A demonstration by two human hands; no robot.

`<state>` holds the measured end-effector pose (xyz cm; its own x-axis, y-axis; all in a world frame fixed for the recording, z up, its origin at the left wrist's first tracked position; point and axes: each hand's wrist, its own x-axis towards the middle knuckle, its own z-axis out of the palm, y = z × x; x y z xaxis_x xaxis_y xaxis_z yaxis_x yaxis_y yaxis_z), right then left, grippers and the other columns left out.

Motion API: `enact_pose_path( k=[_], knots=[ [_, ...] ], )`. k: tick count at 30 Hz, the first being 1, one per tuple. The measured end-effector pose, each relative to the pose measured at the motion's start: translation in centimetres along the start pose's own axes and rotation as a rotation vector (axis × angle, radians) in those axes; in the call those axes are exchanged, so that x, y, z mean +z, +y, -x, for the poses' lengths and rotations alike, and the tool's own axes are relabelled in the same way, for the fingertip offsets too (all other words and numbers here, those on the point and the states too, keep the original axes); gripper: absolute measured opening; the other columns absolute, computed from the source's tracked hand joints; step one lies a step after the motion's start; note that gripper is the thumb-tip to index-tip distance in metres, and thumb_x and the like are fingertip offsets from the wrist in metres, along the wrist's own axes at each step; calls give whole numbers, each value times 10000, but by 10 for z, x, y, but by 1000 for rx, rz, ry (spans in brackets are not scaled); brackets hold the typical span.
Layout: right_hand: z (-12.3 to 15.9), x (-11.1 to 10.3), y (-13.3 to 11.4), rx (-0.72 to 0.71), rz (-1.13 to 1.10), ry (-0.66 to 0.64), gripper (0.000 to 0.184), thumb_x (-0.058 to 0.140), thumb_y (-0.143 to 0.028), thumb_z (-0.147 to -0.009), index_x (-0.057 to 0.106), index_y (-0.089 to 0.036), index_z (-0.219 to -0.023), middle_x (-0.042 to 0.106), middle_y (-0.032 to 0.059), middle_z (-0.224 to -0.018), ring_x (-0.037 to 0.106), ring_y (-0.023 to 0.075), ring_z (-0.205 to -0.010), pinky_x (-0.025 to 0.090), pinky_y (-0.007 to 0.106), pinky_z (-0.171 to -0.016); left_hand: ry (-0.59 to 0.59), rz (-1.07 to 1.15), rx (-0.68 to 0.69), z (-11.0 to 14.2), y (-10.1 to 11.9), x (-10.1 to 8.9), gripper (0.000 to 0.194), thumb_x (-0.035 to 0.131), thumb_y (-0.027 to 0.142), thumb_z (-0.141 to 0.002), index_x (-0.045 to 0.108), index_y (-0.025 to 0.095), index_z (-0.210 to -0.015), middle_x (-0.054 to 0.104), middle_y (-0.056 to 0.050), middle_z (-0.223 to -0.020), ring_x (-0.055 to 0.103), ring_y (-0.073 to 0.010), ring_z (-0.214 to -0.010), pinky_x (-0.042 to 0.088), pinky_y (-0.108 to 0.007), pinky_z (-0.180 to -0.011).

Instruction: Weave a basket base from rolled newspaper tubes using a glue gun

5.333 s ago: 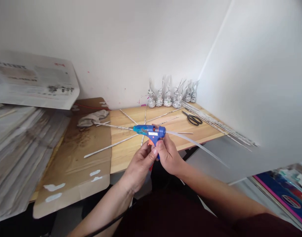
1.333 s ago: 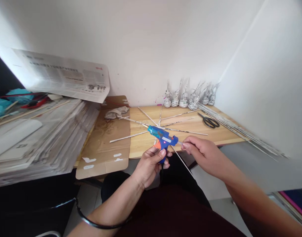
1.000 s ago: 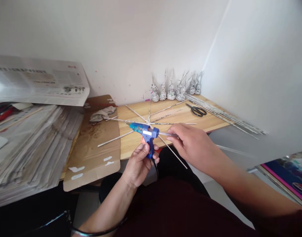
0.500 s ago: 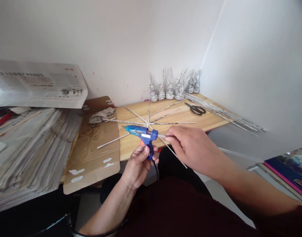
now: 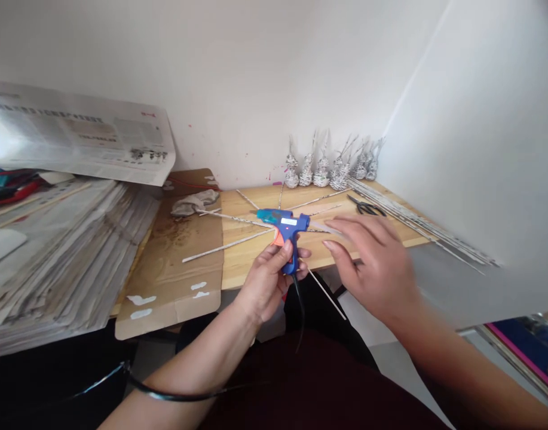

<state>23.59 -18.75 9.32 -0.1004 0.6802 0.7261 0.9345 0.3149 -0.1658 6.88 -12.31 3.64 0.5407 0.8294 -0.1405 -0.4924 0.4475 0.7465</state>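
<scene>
My left hand (image 5: 274, 272) is closed round the handle of a blue glue gun (image 5: 288, 226), its thumb near the orange trigger (image 5: 278, 237). The gun's nozzle points left, over the table. From the back of the gun sticks out a pale glue stick (image 5: 324, 228). My right hand (image 5: 374, 263) is just behind that stick, thumb and fingers apart; whether a fingertip touches the stick's end is hard to see. Beneath the gun, thin rolled-paper sticks (image 5: 229, 246) spread out like spokes on the wooden table (image 5: 211, 272); the gun hides their centre.
Several woven paper figures (image 5: 321, 173) line the wall. Black scissors (image 5: 367, 206) and a bundle of paper sticks (image 5: 417, 221) lie at the right. To the left are a cloth (image 5: 195, 203), a cardboard sheet (image 5: 166, 286) and a tall newspaper stack (image 5: 72, 263). A black cord (image 5: 300, 310) hangs from the gun.
My right hand has let go of the glue stick, its fingers spreading apart. My left hand with the glue gun has moved right in view; the camera view has also shifted.
</scene>
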Motion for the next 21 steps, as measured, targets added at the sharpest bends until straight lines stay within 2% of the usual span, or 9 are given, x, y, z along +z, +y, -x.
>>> enact_pose_path(
  k=[2, 5, 7, 11, 14, 16, 18, 19, 21],
  knots=[
    [3, -1, -3, -77, -88, 65, 111, 574, -233, -914, 676, -214, -954, 714, 80, -949, 638, 233, -902, 469, 388, -852, -16, -31, 39, -8, 8, 7, 395, 753, 405, -813, 649, 164, -1108, 704, -54, -928, 575, -79, -667, 474, -207, -640],
    [11, 9, -4, -82, -261, -112, 145, 560, -225, -922, 663, -221, -820, 689, 45, -782, 616, 186, -741, 483, 336, -749, -19, -73, 106, -14, 23, 7, 395, 783, 410, -780, 664, 163, -1064, 717, -48, -928, 559, -67, -660, 441, -190, -626],
    [17, 24, 0, 0, -323, -247, 205, 537, -245, -941, 644, -205, -771, 647, 31, -708, 577, 160, -678, 460, 300, -681, 12, -91, 147, -13, 35, -1, 402, 806, 392, -755, 667, 158, -1051, 721, -43, -908, 560, -64, -653, 439, -185, -621],
    [25, 55, 9, 149, -397, -400, 315, 509, -295, -962, 595, -181, -682, 561, -1, -624, 508, 124, -608, 400, 262, -616, 129, -113, 206, -7, 66, -30, 409, 808, 375, -749, 673, 138, -1053, 715, -45, -866, 568, -63, -626, 443, -163, -556],
    [25, 69, 5, 228, -545, -486, 265, 515, -312, -959, 652, -172, -780, 623, 10, -695, 550, 125, -649, 417, 255, -638, 261, -60, 286, -6, 83, -43, 320, 787, 340, -771, 683, 134, -993, 700, -37, -860, 581, -66, -624, 465, -155, -525],
    [21, 75, 0, 319, -688, -498, 224, 526, -340, -958, 676, -173, -964, 691, 44, -865, 613, 141, -767, 455, 259, -690, 301, -26, 285, -7, 82, -41, 261, 781, 309, -777, 686, 138, -950, 679, -19, -818, 590, -71, -625, 483, -156, -527],
    [15, 81, -5, 413, -838, -466, 304, 528, -402, -958, 633, -175, -1130, 692, 83, -1051, 636, 164, -913, 485, 275, -744, 269, -5, 224, -8, 69, -33, 243, 799, 296, -759, 683, 139, -903, 642, 0, -738, 593, -78, -620, 496, -162, -539],
    [12, 83, -6, 443, -913, -446, 360, 515, -444, -961, 604, -174, -1181, 680, 92, -1093, 633, 170, -948, 494, 282, -757, 241, 2, 186, -10, 60, -27, 257, 820, 299, -736, 677, 135, -873, 626, 5, -707, 593, -81, -618, 499, -166, -546],
    [6, 88, -6, 462, -1040, -432, 442, 470, -519, -968, 571, -166, -1213, 671, 84, -1051, 629, 165, -911, 503, 288, -753, 172, 6, 97, -13, 38, -17, 323, 867, 314, -677, 661, 121, -833, 624, 3, -694, 575, -74, -594, 507, -178, -567]
  ],
)
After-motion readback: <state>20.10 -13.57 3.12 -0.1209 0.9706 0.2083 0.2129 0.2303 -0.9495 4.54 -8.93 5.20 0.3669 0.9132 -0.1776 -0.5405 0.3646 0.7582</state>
